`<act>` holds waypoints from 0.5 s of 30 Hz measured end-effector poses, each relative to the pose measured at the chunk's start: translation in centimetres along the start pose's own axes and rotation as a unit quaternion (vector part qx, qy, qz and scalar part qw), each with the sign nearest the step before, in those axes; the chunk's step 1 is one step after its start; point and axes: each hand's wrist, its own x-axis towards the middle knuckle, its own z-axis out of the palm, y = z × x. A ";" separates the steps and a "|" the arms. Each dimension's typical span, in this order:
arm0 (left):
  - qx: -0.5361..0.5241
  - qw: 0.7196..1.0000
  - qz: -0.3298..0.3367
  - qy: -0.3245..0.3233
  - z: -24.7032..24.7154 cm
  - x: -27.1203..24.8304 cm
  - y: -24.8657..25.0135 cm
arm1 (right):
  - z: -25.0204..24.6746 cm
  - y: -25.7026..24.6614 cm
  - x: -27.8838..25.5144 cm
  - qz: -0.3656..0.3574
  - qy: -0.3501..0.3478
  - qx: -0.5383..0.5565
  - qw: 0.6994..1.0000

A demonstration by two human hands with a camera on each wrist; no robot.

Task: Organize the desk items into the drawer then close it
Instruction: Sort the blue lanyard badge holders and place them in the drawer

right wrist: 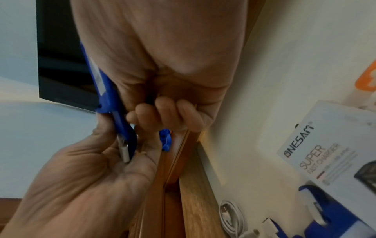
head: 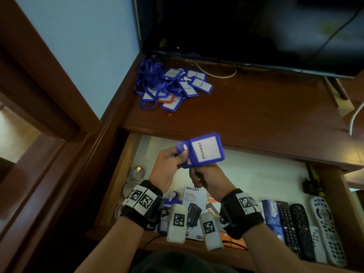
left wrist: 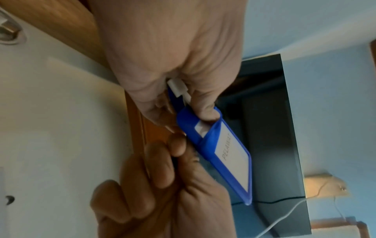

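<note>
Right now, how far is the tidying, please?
Partly done. Remotes, a charger box and cables already lie in the open drawer. The left hand pinches a blue badge above it, the right hand just below. A badge pile waits on the desk; the drawer is not yet closed.

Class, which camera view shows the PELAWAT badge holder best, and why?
The head view: the badge holder faces the camera whole, its label readable. The left wrist view shows it slanted, label foreshortened, pinched by the left hand. The right wrist view shows only its blue edge.
</note>
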 end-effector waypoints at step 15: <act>0.417 0.906 -0.067 -0.029 -10.8 0.3 -0.6 | -2.5 0.9 2.5 0.043 0.030 -0.124 0.991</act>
